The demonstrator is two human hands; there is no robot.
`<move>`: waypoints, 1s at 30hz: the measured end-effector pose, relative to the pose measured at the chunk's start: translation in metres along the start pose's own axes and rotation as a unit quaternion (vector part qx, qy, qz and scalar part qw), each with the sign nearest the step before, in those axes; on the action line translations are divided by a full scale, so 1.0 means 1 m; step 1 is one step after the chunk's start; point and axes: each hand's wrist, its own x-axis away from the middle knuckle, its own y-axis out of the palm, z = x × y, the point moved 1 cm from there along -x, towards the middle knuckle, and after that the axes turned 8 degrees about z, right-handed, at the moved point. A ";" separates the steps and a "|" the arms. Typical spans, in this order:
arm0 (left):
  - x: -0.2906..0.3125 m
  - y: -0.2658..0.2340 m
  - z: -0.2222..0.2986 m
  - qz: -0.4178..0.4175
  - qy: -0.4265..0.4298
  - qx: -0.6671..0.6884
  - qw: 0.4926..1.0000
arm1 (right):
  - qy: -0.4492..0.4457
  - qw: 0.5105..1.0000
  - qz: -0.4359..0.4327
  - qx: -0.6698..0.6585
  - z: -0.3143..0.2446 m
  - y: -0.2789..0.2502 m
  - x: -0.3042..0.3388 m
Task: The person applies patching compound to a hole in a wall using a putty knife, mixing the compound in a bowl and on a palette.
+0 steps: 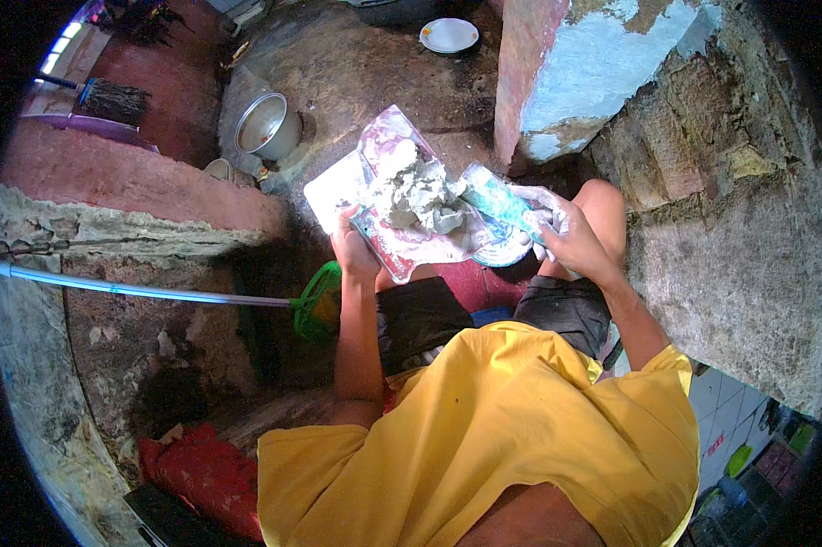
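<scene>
R hand grips a flat turquoise-and-white plastic-looking strip, long axis slanting ahead-left twd lumpy grey-white paste btwn my hands, atop a red-and-white sheet; my L hand, nearer the paste, clasps sheet's edge.

Two hands, one pale lump

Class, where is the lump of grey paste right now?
The lump of grey paste sits above centre in the head view, on the flat panel in the left hand, left of the bluish piece.
</scene>
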 end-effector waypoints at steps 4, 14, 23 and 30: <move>-0.009 -0.002 -0.007 0.039 -0.005 0.016 0.999 | -0.158 0.972 0.056 0.164 -0.016 -0.003 0.001; -0.030 -0.009 -0.008 -0.032 -0.006 -0.006 0.999 | -0.310 0.834 0.041 0.454 -0.039 -0.021 0.007; -0.025 0.014 0.001 -0.024 -0.033 -0.058 0.997 | -0.361 0.725 -0.069 0.583 -0.054 -0.025 0.008; -0.038 -0.001 -0.007 0.098 0.050 -0.264 0.958 | -0.310 0.713 -0.146 0.612 -0.060 -0.015 0.005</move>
